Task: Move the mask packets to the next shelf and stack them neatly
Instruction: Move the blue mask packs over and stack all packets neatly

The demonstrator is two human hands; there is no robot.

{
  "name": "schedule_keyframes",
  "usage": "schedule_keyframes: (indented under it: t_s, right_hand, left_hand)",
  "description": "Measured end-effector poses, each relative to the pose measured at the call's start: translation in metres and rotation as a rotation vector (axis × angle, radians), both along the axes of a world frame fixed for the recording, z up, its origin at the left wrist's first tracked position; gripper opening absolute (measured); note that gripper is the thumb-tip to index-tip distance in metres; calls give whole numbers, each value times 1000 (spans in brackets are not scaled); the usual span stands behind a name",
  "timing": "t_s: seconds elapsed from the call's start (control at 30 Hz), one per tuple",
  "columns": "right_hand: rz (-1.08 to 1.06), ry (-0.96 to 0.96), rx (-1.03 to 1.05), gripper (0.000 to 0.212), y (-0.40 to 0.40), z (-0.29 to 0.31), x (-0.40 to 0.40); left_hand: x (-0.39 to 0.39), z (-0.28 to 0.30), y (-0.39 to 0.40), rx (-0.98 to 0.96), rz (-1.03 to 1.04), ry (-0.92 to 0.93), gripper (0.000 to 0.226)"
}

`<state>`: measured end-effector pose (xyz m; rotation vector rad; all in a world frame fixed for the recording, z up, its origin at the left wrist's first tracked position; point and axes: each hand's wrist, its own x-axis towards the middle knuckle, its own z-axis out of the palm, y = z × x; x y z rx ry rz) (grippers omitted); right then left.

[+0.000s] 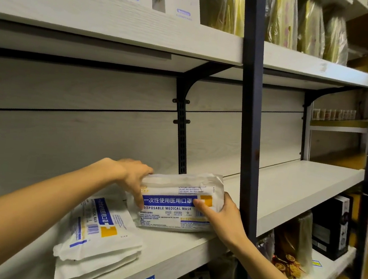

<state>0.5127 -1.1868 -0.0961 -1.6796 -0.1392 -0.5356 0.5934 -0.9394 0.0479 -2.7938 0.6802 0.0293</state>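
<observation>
Along the front edge of the white shelf (167, 249), left of the dark upright post (251, 128), a thick bundle of mask packets (171, 206) is held by both hands, its bottom edge on the board. Beside it, nearer the left end, a flat stack of packets (97, 241) is lying. The bundle's left end is gripped by the left hand (133, 179), fingers curled over the top; its right end is clasped by the right hand (222, 220), thumb pressed on the printed face.
</observation>
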Motion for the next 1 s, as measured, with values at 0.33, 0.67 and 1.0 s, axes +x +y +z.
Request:
schedule_keyframes:
  t_s: [0.33, 0.67, 1.0]
  right_hand:
    - [122, 20, -86, 69, -14, 15, -9]
    - [51, 112, -257, 49, -7, 30, 0]
    - [9, 411, 109, 42, 7, 15, 13]
  left_hand:
    - [9, -10, 4, -49, -12, -66, 59]
    - [5, -18, 2, -106, -33, -221, 89]
    - [-13, -6, 62, -382, 177, -245, 100]
